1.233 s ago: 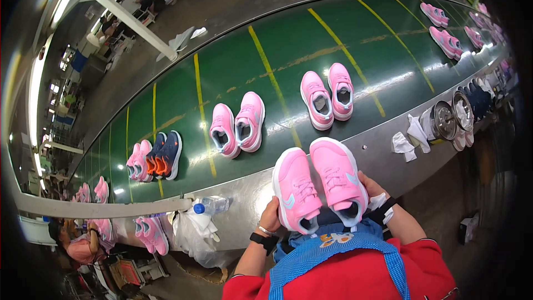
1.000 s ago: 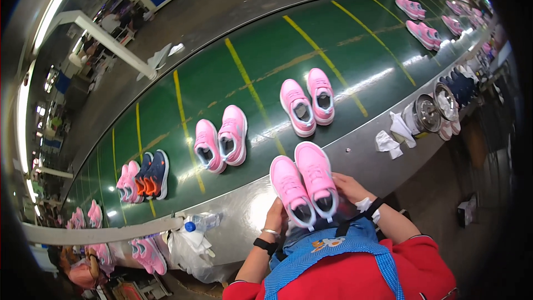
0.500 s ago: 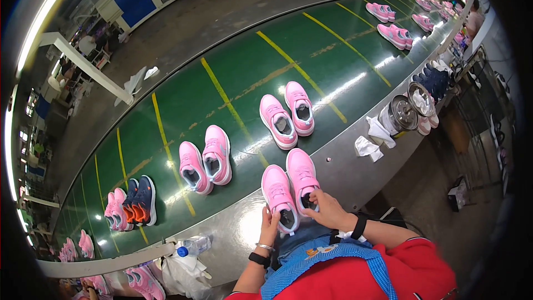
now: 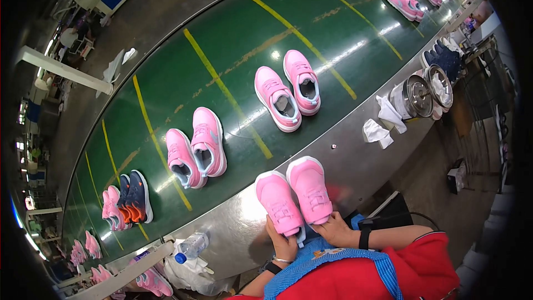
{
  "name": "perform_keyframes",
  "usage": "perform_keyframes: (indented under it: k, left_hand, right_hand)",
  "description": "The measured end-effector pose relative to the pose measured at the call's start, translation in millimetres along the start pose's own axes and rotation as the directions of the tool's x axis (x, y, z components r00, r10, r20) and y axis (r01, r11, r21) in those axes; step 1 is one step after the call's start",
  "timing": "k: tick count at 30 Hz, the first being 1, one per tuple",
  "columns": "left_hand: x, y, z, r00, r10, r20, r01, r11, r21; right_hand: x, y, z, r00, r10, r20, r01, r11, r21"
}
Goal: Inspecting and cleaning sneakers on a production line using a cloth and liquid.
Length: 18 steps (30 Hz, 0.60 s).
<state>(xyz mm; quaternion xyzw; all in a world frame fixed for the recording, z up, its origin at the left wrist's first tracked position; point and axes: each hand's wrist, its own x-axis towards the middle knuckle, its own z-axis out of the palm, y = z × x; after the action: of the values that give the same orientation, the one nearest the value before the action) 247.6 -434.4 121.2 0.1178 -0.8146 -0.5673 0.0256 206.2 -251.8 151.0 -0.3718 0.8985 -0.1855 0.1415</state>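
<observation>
from the head view, the left hand (image 4: 282, 243) closes around the heel of one pink shoe (image 4: 277, 200), and the right hand (image 4: 338, 230) grips the other pink shoe (image 4: 310, 188) likewise, toes toward the green belt (image 4: 227, 44), over the metal ledge (image 4: 363, 172).

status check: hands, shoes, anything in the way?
Left hand holds left pink shoe by heel end, right hand holds right pink shoe likewise. Toes face green belt. Another pink pair on belt ahead.
</observation>
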Motion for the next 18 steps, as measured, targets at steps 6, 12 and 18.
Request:
perform_keyframes:
  k: [6, 12, 18]
  left_hand:
    - [-9, 6, 1, 0.997, 0.031, -0.064, -0.026, 0.997, 0.076]
    - [-9, -5, 3, 0.997, 0.023, -0.071, -0.02, 0.999, 0.049]
    - [12, 9, -3, 0.997, -0.072, -0.007, 0.071, 0.997, -0.032]
  right_hand:
    - [-7, -4, 3, 0.999, -0.036, 0.01, 0.036, 0.999, 0.02]
    - [-3, -5, 2, 0.999, -0.019, 0.037, 0.02, 0.999, -0.042]
    - [12, -4, -32, 0.998, 0.057, 0.011, -0.057, 0.998, -0.005]
